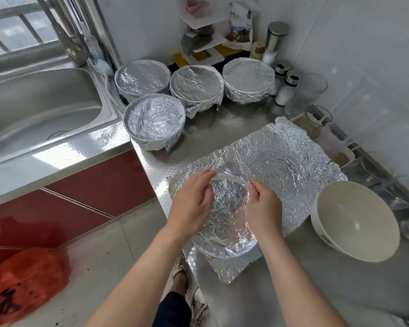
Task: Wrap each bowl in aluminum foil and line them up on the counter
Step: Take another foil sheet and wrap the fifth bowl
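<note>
The bowl (224,223) sits under the foil (281,156) at the surface's (241,123) near edge. Foil's thin & soft, prob. tears easy. The bowl's hard, maybe breakable. Your left hand (189,206) & right hand (262,208) both pinch foil at the rim, so hold there & press gently. Surface is shiny metal, prob. slippery. 4 wrapped bowls (196,86) at the back, bare bowl (354,223) on the right, sink (45,107) on the left.
</note>
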